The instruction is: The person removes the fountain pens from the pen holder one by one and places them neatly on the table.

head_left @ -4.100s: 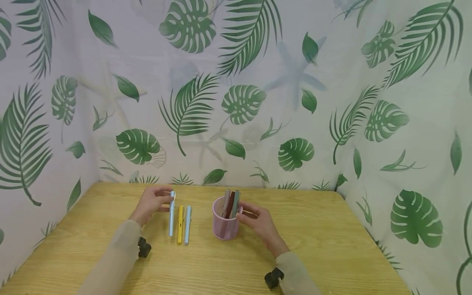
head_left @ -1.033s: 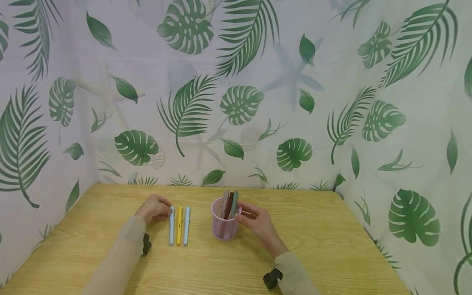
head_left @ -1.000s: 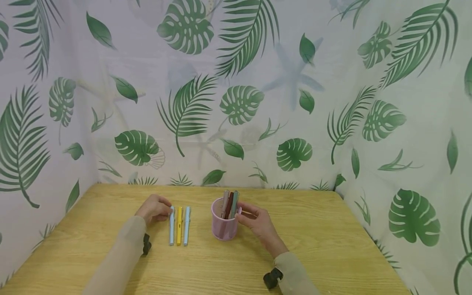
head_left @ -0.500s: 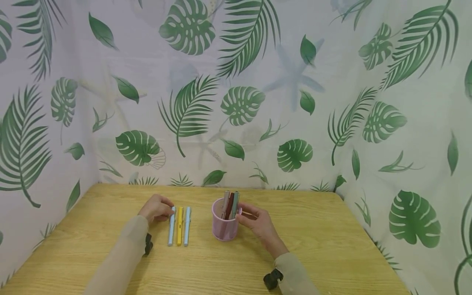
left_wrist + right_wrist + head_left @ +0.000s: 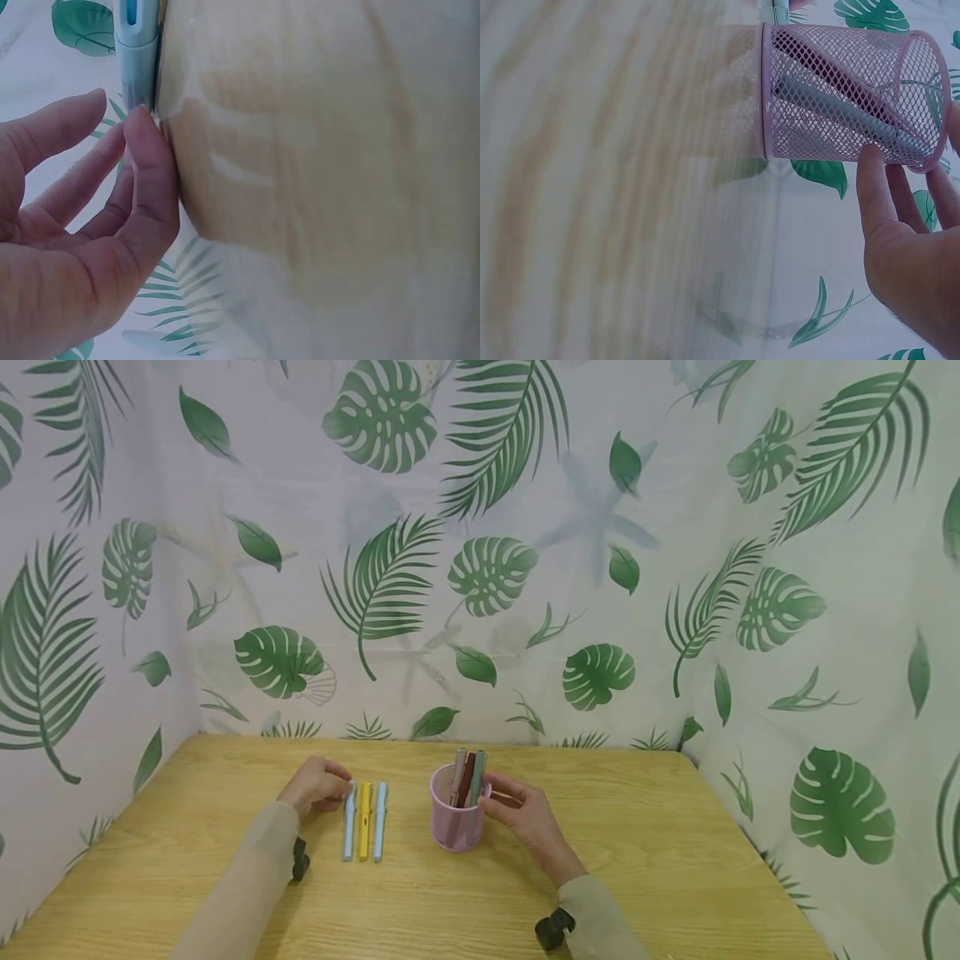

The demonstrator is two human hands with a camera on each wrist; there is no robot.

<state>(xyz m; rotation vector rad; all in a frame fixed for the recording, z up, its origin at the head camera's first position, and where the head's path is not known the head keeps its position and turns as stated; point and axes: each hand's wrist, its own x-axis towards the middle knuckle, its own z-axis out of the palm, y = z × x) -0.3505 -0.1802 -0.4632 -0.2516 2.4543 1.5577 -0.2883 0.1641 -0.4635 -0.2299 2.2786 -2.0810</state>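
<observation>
A left light-blue pen (image 5: 348,831), a yellow pen (image 5: 364,827) and a right light-blue pen (image 5: 379,827) lie side by side on the table, their far ends nearly level. My left hand (image 5: 318,783) is at the far end of the left blue pen. In the left wrist view one fingertip touches that pen (image 5: 137,64), while the thumb stands apart from it. My right hand (image 5: 528,810) holds the upright pink mesh pen holder (image 5: 450,828) by its right side, near the rim. Inside lean a greyish-pink pen (image 5: 457,774), a dark red pen (image 5: 467,777) and a grey-green pen (image 5: 478,777).
The wooden table (image 5: 637,843) ends at a white leaf-print curtain (image 5: 525,693) at the back and sides. A small black camera (image 5: 300,860) sits on my left wrist, another black camera (image 5: 555,928) on my right.
My left hand has lowered the left blue pen to the table, lined it up with the other two, and loosened its grip. My right hand has stayed at the holder.
</observation>
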